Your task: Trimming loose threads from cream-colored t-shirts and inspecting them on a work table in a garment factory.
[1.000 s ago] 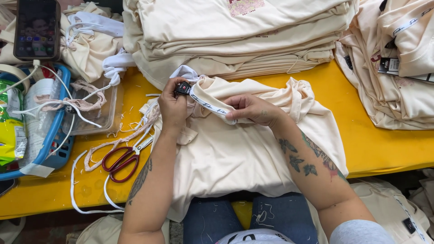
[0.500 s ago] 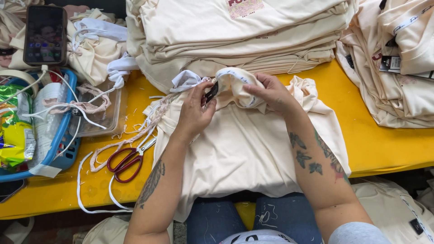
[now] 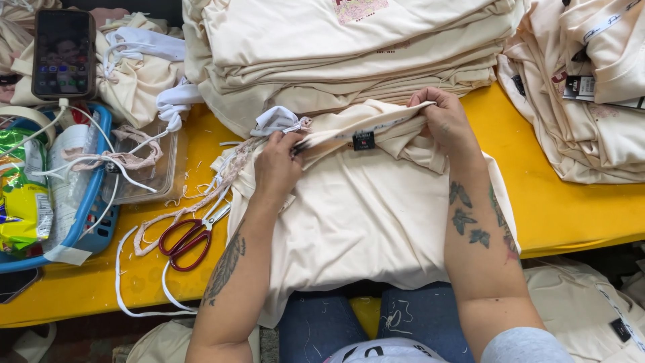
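From the head view, your left hand (image 3: 277, 168) and right hand (image 3: 447, 121) are both clamped on the neckline of the cream cotton shirt (image 3: 363, 215), stretching it taut between them, its small black label (image 3: 363, 140) hanging midway. The shirt lies over the yellow table (image 3: 557, 208) and your lap. Red-handled scissors (image 3: 191, 236) rest untouched left of your left grip; the folded cream stack (image 3: 349, 54) lies beyond, so this piece seems mid-check.

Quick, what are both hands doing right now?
Left hand: closed, pinching the cream shirt at its neckline.
Right hand: closed, gripping the same shirt's neckline.
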